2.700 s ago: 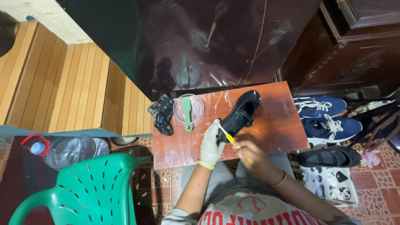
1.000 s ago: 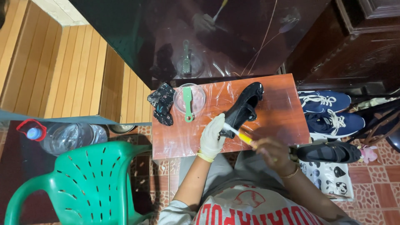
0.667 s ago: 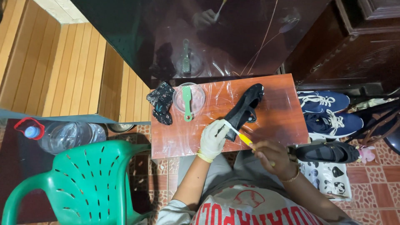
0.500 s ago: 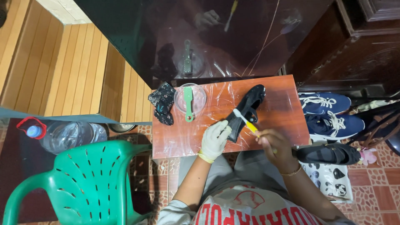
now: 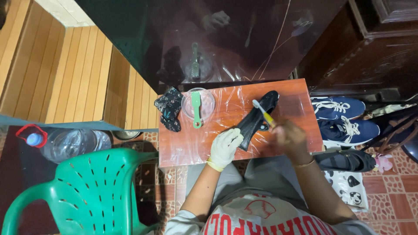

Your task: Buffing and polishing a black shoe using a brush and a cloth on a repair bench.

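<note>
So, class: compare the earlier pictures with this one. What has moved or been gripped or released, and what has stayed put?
The toothbrush in the bare right hand has moved from the near end of the black shoe up to its middle, bristles now on the upper. The gloved left hand still grips the shoe's near end. Nothing was let go. The green brush in the clear bowl, the dark cloth and the table stayed put.

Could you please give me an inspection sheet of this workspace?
Surface: small reddish table under clear plastic film.
Job's things: black shoe lying on the table; yellow-handled toothbrush over it.
Clutter: clear bowl with green brush; dark patterned cloth.
Grips: left hand, gloved, holds the shoe; right hand, bare, holds the toothbrush.
Cables: nothing seen.
Surroundings: green plastic chair, water jug, blue sneakers, tiled floor.
</note>
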